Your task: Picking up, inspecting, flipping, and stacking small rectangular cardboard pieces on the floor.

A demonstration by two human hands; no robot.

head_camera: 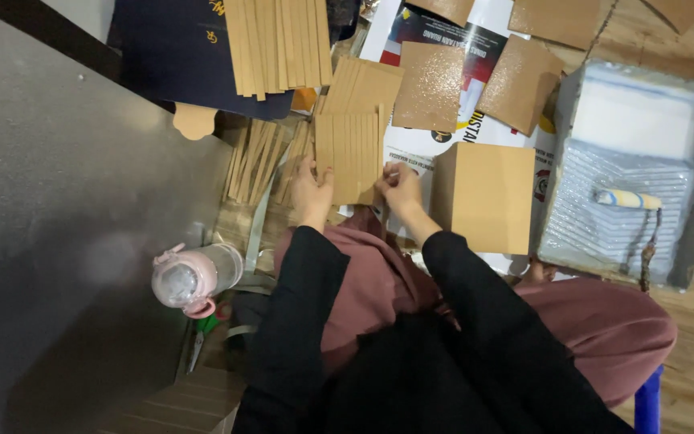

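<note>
I sit on the floor in black sleeves and a dusty-pink garment. My left hand (pixel 312 191) rests on the near left edge of a stack of narrow brown cardboard strips (pixel 349 153), its fingers curled against it. My right hand (pixel 400 186) pinches the stack's near right edge, and a thin light object shows at its fingertips; I cannot tell what it is. The strips lie side by side, long edges pointing away from me.
A plain brown cardboard sheet (pixel 485 195) lies right of the hands. Further right sits a grey paint tray (pixel 632 173) holding a small roller (pixel 626 198). More strips (pixel 279 42) and glossy cardboard squares (pixel 430 84) lie ahead. A pink-lidded bottle (pixel 193 277) stands left, by a grey wall (pixel 50 201).
</note>
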